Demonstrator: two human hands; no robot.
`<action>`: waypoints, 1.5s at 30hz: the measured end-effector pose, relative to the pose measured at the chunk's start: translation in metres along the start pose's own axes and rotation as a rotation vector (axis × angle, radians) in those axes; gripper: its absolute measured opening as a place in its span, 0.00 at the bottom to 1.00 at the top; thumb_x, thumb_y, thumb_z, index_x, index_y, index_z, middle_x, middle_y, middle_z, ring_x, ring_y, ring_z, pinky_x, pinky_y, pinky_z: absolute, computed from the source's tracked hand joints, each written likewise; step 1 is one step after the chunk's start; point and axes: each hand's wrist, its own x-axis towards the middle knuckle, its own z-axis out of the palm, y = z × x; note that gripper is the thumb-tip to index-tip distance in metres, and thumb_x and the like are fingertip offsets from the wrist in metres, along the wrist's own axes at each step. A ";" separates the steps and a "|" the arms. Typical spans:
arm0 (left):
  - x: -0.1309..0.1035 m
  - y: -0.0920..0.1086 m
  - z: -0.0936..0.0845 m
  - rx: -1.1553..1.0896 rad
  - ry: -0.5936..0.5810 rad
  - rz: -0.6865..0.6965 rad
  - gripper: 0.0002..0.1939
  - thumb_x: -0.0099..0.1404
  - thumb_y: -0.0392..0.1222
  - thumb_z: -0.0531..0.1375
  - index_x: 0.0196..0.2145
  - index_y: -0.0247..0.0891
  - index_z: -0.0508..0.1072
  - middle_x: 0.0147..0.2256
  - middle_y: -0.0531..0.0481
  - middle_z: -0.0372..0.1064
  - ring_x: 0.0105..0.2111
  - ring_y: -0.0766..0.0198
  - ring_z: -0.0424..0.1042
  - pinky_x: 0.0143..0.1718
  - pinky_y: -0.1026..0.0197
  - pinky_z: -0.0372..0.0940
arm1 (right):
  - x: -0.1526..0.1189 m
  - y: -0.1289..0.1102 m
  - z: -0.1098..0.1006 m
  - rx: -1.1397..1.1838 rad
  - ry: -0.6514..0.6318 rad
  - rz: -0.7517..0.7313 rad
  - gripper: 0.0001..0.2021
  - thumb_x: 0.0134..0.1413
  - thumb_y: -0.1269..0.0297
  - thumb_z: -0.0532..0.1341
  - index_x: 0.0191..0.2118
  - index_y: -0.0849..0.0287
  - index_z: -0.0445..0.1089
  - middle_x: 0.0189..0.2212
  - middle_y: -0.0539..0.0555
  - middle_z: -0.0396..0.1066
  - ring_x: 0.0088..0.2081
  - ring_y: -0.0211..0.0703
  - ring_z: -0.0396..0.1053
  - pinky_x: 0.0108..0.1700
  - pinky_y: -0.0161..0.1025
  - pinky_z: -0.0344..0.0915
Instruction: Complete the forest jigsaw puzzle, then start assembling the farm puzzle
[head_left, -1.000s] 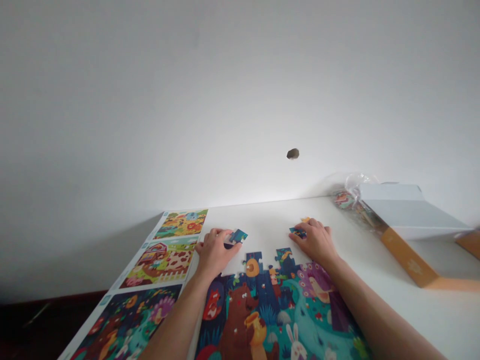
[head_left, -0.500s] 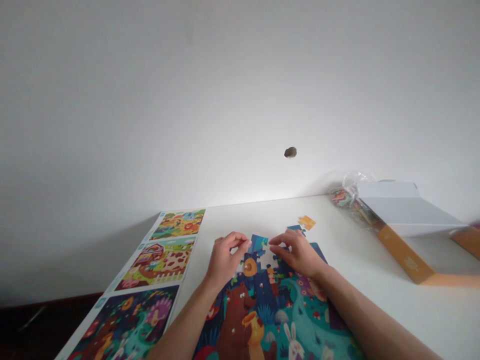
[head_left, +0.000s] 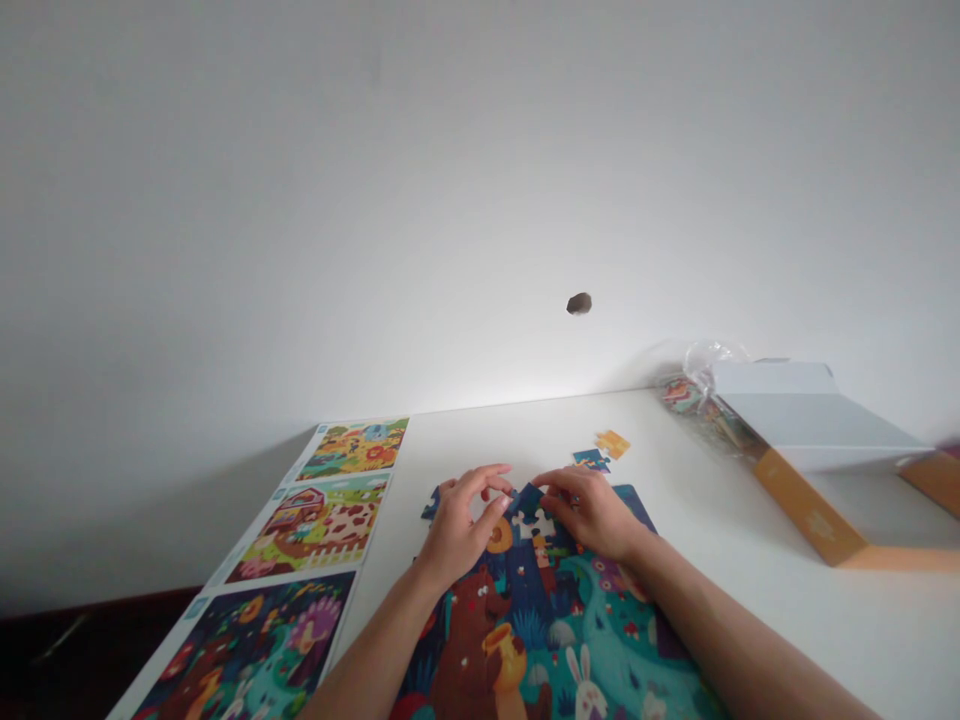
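A mostly assembled jigsaw puzzle (head_left: 525,620) lies on the table, showing a brown bear with a honey pot, a white rabbit and a dark blue forest. Near its far edge a white gap (head_left: 534,524) shows between pieces. A dark blue puzzle piece (head_left: 529,494) is tilted just above that gap. My right hand (head_left: 589,510) pinches its right side between thumb and fingers. From the left, my left hand (head_left: 466,515) has thumb and middle finger closed at the piece's other edge, index finger stretched above. My hands hide parts of the puzzle's far edge.
Loose blue pieces (head_left: 592,460) and a yellow piece (head_left: 613,443) lie beyond my right hand. Picture sheets (head_left: 307,525) line the table's left side. At right stand an open orange-and-white box (head_left: 817,505) and a clear plastic bag (head_left: 709,400). A wall rises behind.
The blue piece between my hands has come down a little toward the gap and tilted. My left index finger has lifted and straightened. My right hand has barely moved.
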 end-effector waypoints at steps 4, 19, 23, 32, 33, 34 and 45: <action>0.000 -0.001 0.000 0.022 -0.007 0.008 0.15 0.65 0.40 0.57 0.49 0.44 0.71 0.39 0.51 0.75 0.38 0.62 0.71 0.48 0.55 0.60 | 0.000 0.004 0.003 0.054 0.068 0.021 0.08 0.59 0.67 0.60 0.43 0.59 0.74 0.29 0.51 0.73 0.30 0.41 0.69 0.35 0.36 0.62; 0.000 0.001 0.002 0.155 0.011 0.028 0.13 0.68 0.42 0.55 0.49 0.46 0.73 0.37 0.53 0.77 0.40 0.61 0.71 0.48 0.54 0.56 | 0.002 0.009 0.003 0.077 0.144 -0.028 0.11 0.64 0.66 0.56 0.44 0.55 0.75 0.33 0.54 0.72 0.36 0.44 0.68 0.39 0.38 0.62; -0.001 0.000 0.002 0.175 -0.009 0.042 0.13 0.68 0.42 0.56 0.48 0.47 0.73 0.38 0.53 0.77 0.40 0.60 0.71 0.47 0.54 0.55 | 0.002 0.010 0.003 0.076 0.144 -0.010 0.10 0.63 0.68 0.56 0.42 0.55 0.75 0.33 0.53 0.73 0.35 0.44 0.68 0.39 0.38 0.62; -0.001 0.002 0.002 0.211 -0.033 0.045 0.11 0.66 0.41 0.57 0.45 0.48 0.76 0.39 0.52 0.77 0.41 0.59 0.71 0.46 0.54 0.56 | 0.003 0.010 0.005 0.023 0.085 0.038 0.07 0.59 0.71 0.60 0.39 0.56 0.76 0.30 0.50 0.74 0.33 0.42 0.68 0.39 0.38 0.61; -0.001 0.002 0.002 0.215 -0.032 0.037 0.11 0.66 0.40 0.57 0.44 0.48 0.76 0.39 0.53 0.77 0.41 0.59 0.71 0.46 0.54 0.56 | 0.003 0.010 0.005 0.017 0.076 0.047 0.07 0.58 0.71 0.61 0.39 0.56 0.77 0.30 0.50 0.74 0.33 0.42 0.68 0.39 0.38 0.61; -0.001 0.002 0.002 0.217 -0.027 0.027 0.11 0.66 0.40 0.57 0.43 0.48 0.77 0.38 0.53 0.77 0.41 0.59 0.71 0.46 0.54 0.56 | 0.003 0.010 0.006 0.010 0.067 0.056 0.07 0.58 0.71 0.61 0.39 0.56 0.77 0.31 0.50 0.74 0.33 0.42 0.68 0.40 0.38 0.61; 0.000 -0.004 0.004 0.225 -0.058 0.000 0.12 0.65 0.34 0.54 0.38 0.45 0.77 0.38 0.52 0.76 0.41 0.60 0.71 0.45 0.55 0.56 | 0.002 0.011 0.006 -0.033 0.026 0.116 0.07 0.56 0.69 0.62 0.40 0.55 0.77 0.32 0.51 0.75 0.34 0.43 0.69 0.40 0.38 0.62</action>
